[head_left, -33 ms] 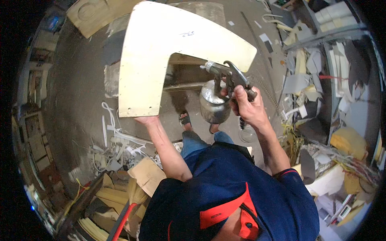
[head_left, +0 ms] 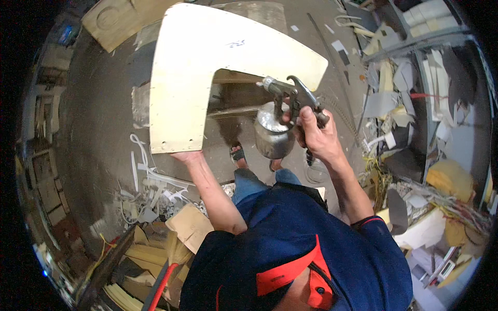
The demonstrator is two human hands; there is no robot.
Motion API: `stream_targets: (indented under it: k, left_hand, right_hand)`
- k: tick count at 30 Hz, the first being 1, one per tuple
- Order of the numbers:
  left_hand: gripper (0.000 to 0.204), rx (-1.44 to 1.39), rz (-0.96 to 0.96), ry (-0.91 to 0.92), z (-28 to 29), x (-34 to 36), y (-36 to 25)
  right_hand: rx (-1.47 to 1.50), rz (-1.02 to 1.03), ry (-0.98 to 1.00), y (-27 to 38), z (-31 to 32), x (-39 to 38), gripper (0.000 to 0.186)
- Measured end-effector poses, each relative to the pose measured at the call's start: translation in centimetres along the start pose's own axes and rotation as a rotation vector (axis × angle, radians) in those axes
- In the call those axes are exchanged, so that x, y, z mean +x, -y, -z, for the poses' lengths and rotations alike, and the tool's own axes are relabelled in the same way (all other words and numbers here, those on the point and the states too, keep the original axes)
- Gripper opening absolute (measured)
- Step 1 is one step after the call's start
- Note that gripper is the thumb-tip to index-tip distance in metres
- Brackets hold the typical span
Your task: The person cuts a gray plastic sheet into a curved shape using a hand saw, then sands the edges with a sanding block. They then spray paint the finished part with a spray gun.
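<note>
A pale, L-shaped board panel (head_left: 179, 67) with small holes near its lower edge and a scribbled mark is held up in front of me. My left hand (head_left: 188, 157) supports it at the bottom of its narrow leg; the fingers are hidden behind the board. In my right hand (head_left: 316, 129) is a spray gun (head_left: 294, 101) with a metal cup (head_left: 273, 137) hanging beneath it. The fingers wrap round the gun's handle, and its nozzle points left toward the panel's inner cutout, in front of the board.
Scraps and white strips (head_left: 150, 179) litter the floor at left. A cardboard piece (head_left: 190, 226) and a red-handled broom (head_left: 168, 272) lie at lower left. Shelving (head_left: 423, 103) stuffed with offcuts stands at right. A coiled hose (head_left: 340, 111) trails over the floor. Another board (head_left: 116, 23) lies far left.
The panel, with my left hand on it, has shifted slightly to the left. The spray gun in my right hand has moved a little left and up.
</note>
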State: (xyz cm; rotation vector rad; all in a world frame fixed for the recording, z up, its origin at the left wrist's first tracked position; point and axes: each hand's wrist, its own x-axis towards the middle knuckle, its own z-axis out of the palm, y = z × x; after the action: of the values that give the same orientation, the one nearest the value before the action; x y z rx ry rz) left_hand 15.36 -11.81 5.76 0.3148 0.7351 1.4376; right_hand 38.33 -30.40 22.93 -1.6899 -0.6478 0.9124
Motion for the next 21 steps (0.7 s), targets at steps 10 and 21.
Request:
stream_targets:
  k: [10, 21]
  left_hand:
    - [0.067, -0.023, -0.06, 0.122, 0.2, 1.4, 0.2]
    - [0.067, 0.214, -0.036, -0.068, 2.9, 1.3, 1.9]
  right_hand:
    - [0.083, -0.229, -0.296, -6.0, 6.2, -2.1, 0.053]
    - [-0.41, -0.086, -0.556, -8.9, 8.5, -1.4, 0.045]
